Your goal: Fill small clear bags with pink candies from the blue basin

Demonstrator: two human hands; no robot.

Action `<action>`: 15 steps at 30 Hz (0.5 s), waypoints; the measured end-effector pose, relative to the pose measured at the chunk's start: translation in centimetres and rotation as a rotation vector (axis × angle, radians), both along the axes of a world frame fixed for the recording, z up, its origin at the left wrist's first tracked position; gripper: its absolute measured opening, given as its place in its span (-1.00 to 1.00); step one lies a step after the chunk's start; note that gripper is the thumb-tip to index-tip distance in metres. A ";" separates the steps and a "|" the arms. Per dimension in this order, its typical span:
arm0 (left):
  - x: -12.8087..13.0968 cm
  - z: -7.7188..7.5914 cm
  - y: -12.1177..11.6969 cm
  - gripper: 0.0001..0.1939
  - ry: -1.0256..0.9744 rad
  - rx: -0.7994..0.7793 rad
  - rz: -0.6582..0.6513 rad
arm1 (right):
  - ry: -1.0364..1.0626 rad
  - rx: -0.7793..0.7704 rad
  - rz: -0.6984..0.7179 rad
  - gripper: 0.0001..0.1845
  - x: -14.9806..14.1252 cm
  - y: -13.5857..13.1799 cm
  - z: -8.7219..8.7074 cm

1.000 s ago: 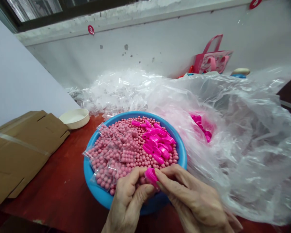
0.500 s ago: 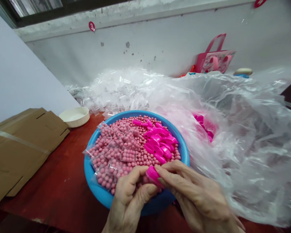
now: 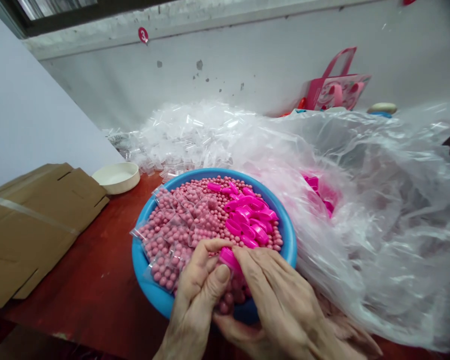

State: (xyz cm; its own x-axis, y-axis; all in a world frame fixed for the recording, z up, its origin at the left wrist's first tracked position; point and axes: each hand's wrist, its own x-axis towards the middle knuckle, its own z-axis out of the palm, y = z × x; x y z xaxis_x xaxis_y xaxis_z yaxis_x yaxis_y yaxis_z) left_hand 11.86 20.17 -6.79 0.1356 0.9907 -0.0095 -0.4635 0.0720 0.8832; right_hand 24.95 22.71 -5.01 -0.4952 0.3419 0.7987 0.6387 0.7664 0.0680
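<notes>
Over the near rim of a blue basin (image 3: 291, 250), both my hands are closed around one small item. It has a bright pink plastic piece (image 3: 229, 259) at its top, with pink beads (image 3: 227, 301) showing below between my palms; whether a clear case holds these beads is hard to see. My left hand (image 3: 197, 295) pinches the pink piece's left side between thumb and fingers. Against its right side press the fingers of my right hand (image 3: 281, 295), its thumb underneath. Inside the basin lie loose pink beads, clear bead-filled packets (image 3: 180, 232) on the left and several pink plastic pieces (image 3: 247, 215) on the right.
Folded cardboard (image 3: 41, 230) and a white round dish (image 3: 116, 177) are on the red table (image 3: 97, 280) at left. Behind the basin is a heap of clear plastic pieces (image 3: 187, 137). A large clear plastic bag (image 3: 382, 240) with pink pieces spreads at right; a pink handbag (image 3: 337, 92) stands behind.
The held pink piece has shifted slightly left and up. My right hand has moved left and wrapped lower, its thumb now underneath, and more beads show between my hands. The view has tilted slightly.
</notes>
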 end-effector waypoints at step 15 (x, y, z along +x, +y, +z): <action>0.1 0.1 0.3 -0.64 0.036 0.087 0.053 | 0.283 -0.649 0.193 -0.62 3.0 0.2 2.3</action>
State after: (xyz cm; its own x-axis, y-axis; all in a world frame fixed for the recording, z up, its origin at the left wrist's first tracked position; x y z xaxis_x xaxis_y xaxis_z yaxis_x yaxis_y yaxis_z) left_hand 11.99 20.46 -6.72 0.0844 0.9937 0.0733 -0.4328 -0.0297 0.9010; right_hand 27.91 22.92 -2.71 -0.3991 0.7172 0.5713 0.4145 0.6969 -0.5853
